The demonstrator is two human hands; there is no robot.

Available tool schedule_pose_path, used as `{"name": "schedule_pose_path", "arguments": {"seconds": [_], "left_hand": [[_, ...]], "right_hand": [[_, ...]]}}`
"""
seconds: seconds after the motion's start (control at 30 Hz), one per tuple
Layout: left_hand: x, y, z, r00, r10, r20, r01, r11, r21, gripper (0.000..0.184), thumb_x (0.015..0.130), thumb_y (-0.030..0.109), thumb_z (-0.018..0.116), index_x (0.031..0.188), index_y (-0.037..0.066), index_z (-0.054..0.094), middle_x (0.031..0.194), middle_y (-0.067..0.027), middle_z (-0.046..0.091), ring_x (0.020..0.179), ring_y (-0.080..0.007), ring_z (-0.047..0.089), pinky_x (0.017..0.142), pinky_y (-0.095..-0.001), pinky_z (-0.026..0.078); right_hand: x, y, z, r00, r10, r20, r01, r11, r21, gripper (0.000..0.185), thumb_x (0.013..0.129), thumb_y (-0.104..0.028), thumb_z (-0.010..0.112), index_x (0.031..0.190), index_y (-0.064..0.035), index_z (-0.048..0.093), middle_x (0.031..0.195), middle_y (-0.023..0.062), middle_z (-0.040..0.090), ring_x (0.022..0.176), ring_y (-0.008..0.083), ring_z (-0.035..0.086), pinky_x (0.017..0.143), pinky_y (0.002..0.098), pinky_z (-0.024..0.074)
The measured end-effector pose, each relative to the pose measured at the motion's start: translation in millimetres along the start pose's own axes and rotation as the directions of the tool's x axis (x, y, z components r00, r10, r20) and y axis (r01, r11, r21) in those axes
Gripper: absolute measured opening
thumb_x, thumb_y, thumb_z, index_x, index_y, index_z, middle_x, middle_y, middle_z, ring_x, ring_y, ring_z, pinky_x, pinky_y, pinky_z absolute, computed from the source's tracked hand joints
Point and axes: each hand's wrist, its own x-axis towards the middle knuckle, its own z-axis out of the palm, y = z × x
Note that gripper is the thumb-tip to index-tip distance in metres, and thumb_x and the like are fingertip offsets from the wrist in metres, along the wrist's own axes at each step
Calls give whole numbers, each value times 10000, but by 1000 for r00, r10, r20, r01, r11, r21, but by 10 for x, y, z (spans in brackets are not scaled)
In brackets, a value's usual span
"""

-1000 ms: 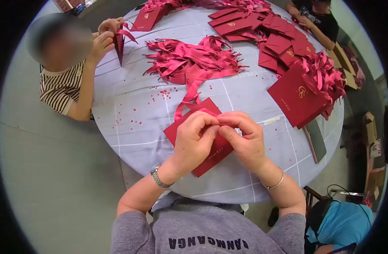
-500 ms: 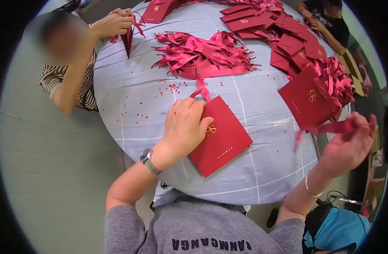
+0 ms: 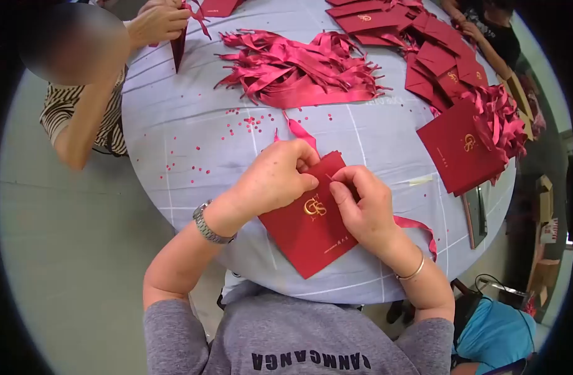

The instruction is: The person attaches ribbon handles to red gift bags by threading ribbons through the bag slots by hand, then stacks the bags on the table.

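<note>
A flat red paper bag (image 3: 308,247) with gold lettering lies tilted on the table in front of me. My left hand (image 3: 277,175) grips its upper left edge, thumb on the front and fingers curled behind. A red ribbon (image 3: 303,132) comes out beyond that hand at the top of the bag. Close by, my right hand (image 3: 368,209) pinches the tip of another red ribbon (image 3: 419,226) at the bag's upper right edge. The rest of this ribbon trails out behind the right hand onto the tablecloth.
A heap of loose ribbons (image 3: 299,69) lies beyond the bag, near scattered red dots (image 3: 252,122). To the right are stacked bags (image 3: 455,150), more bags (image 3: 436,59) and a phone-like dark object (image 3: 475,215). Co-workers sit left, where a hand (image 3: 158,25) holds a bag, and far right.
My right hand has come in from the far right to the bag's upper edge, bringing the ribbon. My left hand still grips the bag, which has shifted slightly toward me.
</note>
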Motion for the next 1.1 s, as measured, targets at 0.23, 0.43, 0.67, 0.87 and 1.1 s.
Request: {"name": "schedule_pose_path", "arguments": {"seconds": [0.23,0.43,0.67,0.87,1.1], "left_hand": [[-65,34,-24,994,-31,103,36,998,-46,122,797,-16,640,911,-52,615,788,-78,650,715,-132,602,663,-286,500],[-96,-10,-114,985,53,166,-64,996,65,150,803,-13,634,946,-53,615,782,-93,651,739,-143,616,684,-294,502],[-104,-41,-126,983,53,175,-38,995,-89,130,821,-34,609,949,-56,607,783,-91,651,747,-136,605,682,-288,491],[-93,-69,-116,983,0,185,27,990,-141,119,827,-31,609,944,-53,608,789,-83,655,739,-124,594,684,-279,489],[-92,-69,-117,981,-3,195,27,992,-120,112,848,-33,597,958,-49,607,828,-48,649,767,-98,584,698,-253,484]], "right_hand": [[-19,58,85,997,-75,9,75,997,2,104,813,-15,658,894,-23,594,759,114,614,634,235,597,569,325,467],[3,64,105,983,-176,58,179,982,-55,132,756,28,646,852,-34,579,732,107,591,601,256,570,540,339,449],[-3,89,134,972,-229,40,232,967,-100,167,724,36,669,840,-33,572,733,90,588,606,256,568,539,354,431],[21,76,104,930,-357,84,366,919,-147,173,721,51,686,840,-28,590,738,102,611,605,267,580,537,351,436],[-5,63,141,966,-258,14,258,959,-115,154,731,6,697,834,-40,592,733,82,609,608,249,588,545,350,446]]}}
